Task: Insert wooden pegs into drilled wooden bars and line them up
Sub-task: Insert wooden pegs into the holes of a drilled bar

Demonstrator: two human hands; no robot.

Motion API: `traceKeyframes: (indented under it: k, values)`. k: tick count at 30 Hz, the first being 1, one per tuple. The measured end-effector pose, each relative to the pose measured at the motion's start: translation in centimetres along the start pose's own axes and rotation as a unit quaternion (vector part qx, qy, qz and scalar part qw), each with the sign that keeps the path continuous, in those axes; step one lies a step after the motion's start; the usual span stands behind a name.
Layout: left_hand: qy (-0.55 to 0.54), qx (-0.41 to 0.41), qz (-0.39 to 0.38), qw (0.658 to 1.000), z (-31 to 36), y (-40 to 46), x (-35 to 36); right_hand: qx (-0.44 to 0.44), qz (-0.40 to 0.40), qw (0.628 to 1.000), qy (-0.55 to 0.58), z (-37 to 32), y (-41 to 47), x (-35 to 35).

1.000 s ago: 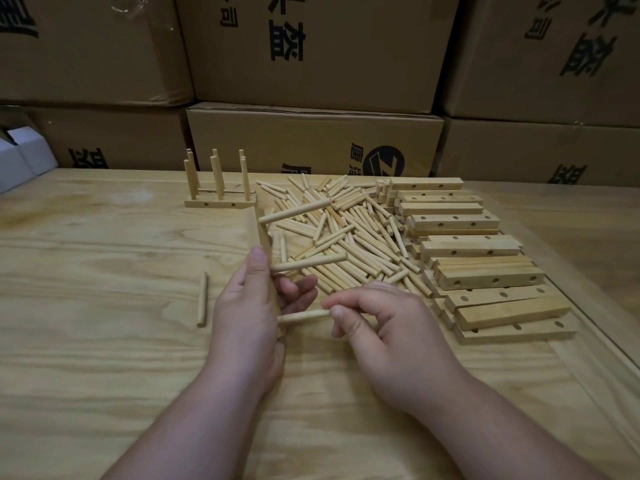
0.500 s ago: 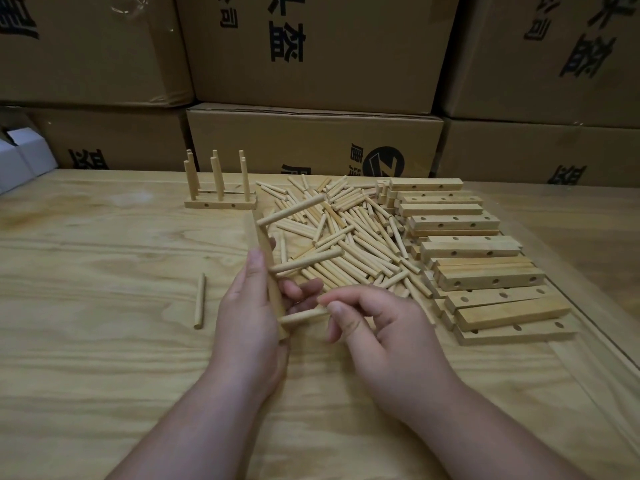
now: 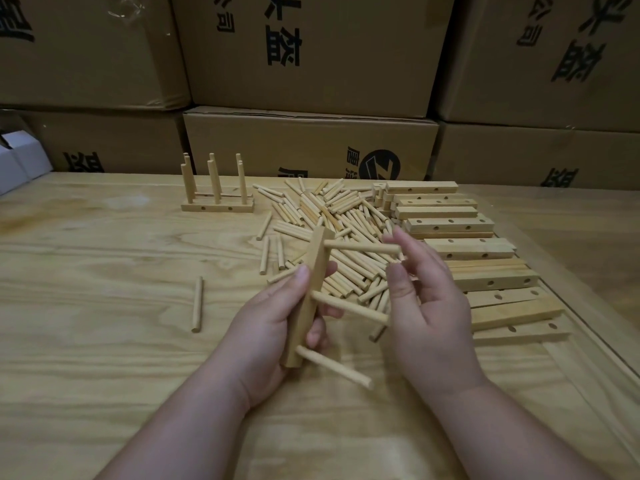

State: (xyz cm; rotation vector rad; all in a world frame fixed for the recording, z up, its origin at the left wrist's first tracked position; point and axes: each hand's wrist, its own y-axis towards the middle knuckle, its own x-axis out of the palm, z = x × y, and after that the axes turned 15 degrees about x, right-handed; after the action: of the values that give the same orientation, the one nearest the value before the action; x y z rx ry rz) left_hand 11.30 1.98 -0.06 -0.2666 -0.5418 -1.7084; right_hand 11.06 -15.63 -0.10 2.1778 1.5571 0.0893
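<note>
My left hand (image 3: 270, 327) grips a drilled wooden bar (image 3: 311, 282) held on end above the table, tilted a little. Three pegs stick out of it to the right: a top peg (image 3: 360, 247), a middle peg (image 3: 349, 306) and a bottom peg (image 3: 332, 367). My right hand (image 3: 429, 306) hovers by the free ends of the top and middle pegs with loosely curled fingers and holds nothing. Behind lies a pile of loose pegs (image 3: 332, 216).
Several drilled bars (image 3: 460, 247) are stacked at the right, by the table's raised edge. Finished bars with upright pegs (image 3: 218, 202) stand at the back left. One stray peg (image 3: 197, 303) lies left of my hands. Cardboard boxes (image 3: 311, 147) wall the back; a white box (image 3: 17, 164) sits far left.
My right hand has let go of the bottom peg and moved up and right, fingers loosened. My left hand has raised the bar and turned it slightly.
</note>
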Motion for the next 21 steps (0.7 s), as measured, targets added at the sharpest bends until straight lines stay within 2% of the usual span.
traceKeyframes:
  k: [4, 10, 16, 21]
  values:
    - [0.049, 0.008, -0.028, 0.998, -0.2, -0.2, 0.0, -0.023, -0.065, 0.997, 0.03, 0.0, -0.4, 0.5]
    - [0.062, -0.006, -0.047, 0.997, 0.1, -0.3, 0.1, -0.064, -0.024, 0.997, 0.042, -0.1, -0.3, 0.4]
    - [-0.035, -0.056, -0.015, 0.998, 0.5, 0.0, -0.1, -0.035, 0.016, 0.999, 0.029, 0.3, -0.3, 0.4]
    - [-0.114, -0.078, -0.012, 0.99, 0.9, 0.1, -0.6, -0.056, 0.039, 0.998, -0.012, 0.0, -0.2, -0.1]
